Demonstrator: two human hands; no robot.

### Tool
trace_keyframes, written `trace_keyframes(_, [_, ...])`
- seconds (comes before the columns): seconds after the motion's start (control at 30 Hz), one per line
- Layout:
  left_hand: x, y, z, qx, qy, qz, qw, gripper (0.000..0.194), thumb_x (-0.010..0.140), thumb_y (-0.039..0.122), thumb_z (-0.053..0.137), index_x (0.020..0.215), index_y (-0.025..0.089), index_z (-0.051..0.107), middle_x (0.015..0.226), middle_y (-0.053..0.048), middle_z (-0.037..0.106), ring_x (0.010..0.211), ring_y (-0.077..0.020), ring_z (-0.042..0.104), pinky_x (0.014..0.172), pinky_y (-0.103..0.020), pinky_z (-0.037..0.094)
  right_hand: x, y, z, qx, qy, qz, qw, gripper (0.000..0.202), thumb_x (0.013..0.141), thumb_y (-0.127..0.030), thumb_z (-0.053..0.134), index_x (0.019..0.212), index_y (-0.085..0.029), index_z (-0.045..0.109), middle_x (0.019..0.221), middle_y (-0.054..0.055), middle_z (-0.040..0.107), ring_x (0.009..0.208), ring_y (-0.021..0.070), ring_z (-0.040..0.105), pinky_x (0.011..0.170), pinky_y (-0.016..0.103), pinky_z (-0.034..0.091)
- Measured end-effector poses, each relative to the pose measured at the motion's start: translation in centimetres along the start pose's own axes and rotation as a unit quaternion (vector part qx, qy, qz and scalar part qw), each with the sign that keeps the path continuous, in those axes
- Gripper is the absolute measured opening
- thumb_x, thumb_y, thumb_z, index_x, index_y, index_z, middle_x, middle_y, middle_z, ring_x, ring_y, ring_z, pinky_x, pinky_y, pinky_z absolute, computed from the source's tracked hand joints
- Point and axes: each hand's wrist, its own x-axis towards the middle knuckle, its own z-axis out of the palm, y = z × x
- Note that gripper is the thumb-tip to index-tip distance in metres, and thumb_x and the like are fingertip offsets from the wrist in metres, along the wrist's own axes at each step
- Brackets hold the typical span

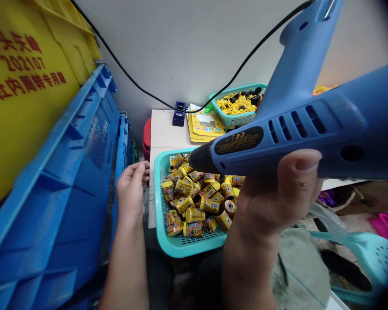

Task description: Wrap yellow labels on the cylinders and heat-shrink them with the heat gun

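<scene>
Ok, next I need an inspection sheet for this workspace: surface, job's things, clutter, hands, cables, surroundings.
Surface: pale tabletop, partly hidden by the front basket.
Job's things: small yellow containers heaped loosely in the front basket; blue tool, its black tip over them in view.
Clutter: yellow cards, dark blue device, and back basket of yellow and black pieces.
Hands: right hand holds the blue tool; left hand is left of the front basket, contents unclear.
Cables: black cable sags before the wall.
Surroundings: blue crates and yellow crate at left.
</scene>
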Motion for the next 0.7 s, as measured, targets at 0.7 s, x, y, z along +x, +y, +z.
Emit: trace_keyframes(0.7, [-0.34, 0.39, 0.31, -0.05, 0.021, -0.028, 0.998, 0.029, 0.059, 0.039, 0.078, 0.077, 0.017, 0.074, 0.083, -0.003, 0.072, 0.071, -0.0093, 0.06, 0.057, -0.016, 0.044, -0.2, -0.07, -0.02, -0.019, -0.009, 0.009, 1.0, 0.049, 0.079, -0.049, 0.07, 0.12, -0.023, 0.066, 0.106, 0.002, 0.062, 0.109, 0.017, 0.063, 0.106, 0.043, 0.052])
